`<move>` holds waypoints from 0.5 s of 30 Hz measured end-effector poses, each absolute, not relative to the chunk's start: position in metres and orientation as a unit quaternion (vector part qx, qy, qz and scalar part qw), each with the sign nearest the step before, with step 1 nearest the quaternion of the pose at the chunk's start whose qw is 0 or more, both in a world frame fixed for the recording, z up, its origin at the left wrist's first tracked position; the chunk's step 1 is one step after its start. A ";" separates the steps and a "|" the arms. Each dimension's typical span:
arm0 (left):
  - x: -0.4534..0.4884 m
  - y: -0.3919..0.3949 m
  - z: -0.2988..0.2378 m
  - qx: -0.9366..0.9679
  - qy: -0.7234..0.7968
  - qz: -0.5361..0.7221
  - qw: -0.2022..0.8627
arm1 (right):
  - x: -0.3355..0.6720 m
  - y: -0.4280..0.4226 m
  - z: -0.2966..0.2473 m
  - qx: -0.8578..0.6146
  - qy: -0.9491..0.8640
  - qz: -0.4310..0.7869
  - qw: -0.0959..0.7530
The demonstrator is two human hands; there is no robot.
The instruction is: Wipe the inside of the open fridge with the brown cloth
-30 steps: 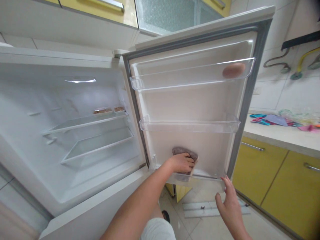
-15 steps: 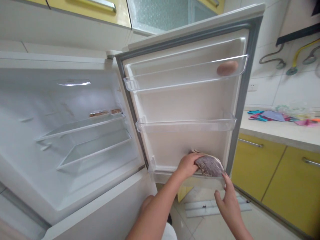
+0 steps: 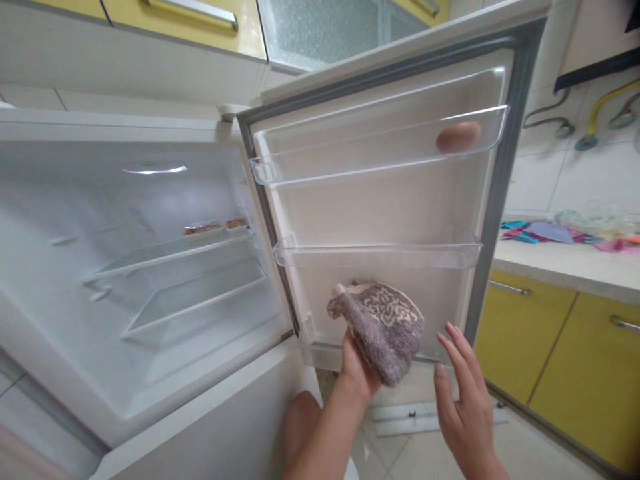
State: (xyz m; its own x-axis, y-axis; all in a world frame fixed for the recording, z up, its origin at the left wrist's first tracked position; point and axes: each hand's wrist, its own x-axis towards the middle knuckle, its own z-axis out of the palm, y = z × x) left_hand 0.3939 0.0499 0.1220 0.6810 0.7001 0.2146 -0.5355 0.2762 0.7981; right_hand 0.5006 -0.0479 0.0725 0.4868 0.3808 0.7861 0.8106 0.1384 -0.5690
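A grey-brown cloth point(image 3: 393, 333) with a cream pattern is bunched up in my left hand point(image 3: 359, 370), in front of the lowest door bin point(image 3: 323, 357). The fingers go up underneath the cloth, so part of the grip is hidden. My right hand point(image 3: 465, 393) hangs apart from it, just to the right, with fingers spread and nothing in them. Behind both stands the open fridge door point(image 3: 370, 200), with clear bins across its inner side.
In the top door bin point(image 3: 350, 160) lies a brown, egg-shaped item point(image 3: 459, 137). Small packages point(image 3: 203, 229) rest at the back of the upper fridge shelf point(image 3: 170, 253). Colourful cloths point(image 3: 550, 232) lie on the counter point(image 3: 575, 267) at right, above yellow cabinets point(image 3: 505, 333).
My left hand has lifted the cloth up out of the lowest door bin, towards me and to the left. My right hand has come away from the cloth and the bin edge, fingers spreading.
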 end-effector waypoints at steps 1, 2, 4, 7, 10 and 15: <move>0.396 0.043 0.118 0.455 0.086 0.381 0.800 | 0.499 -0.051 0.078 -0.624 -0.482 -0.169 0.591; 0.397 0.038 0.116 0.456 0.082 0.361 0.809 | 0.497 -0.053 0.080 -0.620 -0.495 -0.146 0.591; 0.401 0.029 0.115 0.493 0.083 0.307 0.810 | 0.493 -0.055 0.072 -0.614 -0.530 -0.087 0.578; 0.407 0.015 0.122 0.583 0.130 0.280 0.751 | 0.487 -0.057 0.033 -0.618 -0.539 -0.025 0.572; 0.413 -0.003 0.133 0.654 0.142 0.300 0.680 | 0.490 -0.063 -0.009 -0.658 -0.416 -0.038 0.627; 0.402 -0.002 0.119 0.757 0.106 0.254 0.593 | 0.528 -0.097 -0.031 -0.673 -0.337 -0.094 0.652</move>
State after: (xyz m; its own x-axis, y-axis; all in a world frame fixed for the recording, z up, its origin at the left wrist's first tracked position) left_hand 0.4022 -0.0019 0.1188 0.8487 0.4619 0.2577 -0.1401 -0.2735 0.9516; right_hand 0.5279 -0.0966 -0.0311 0.7545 0.3315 0.5665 0.5768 0.0769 -0.8132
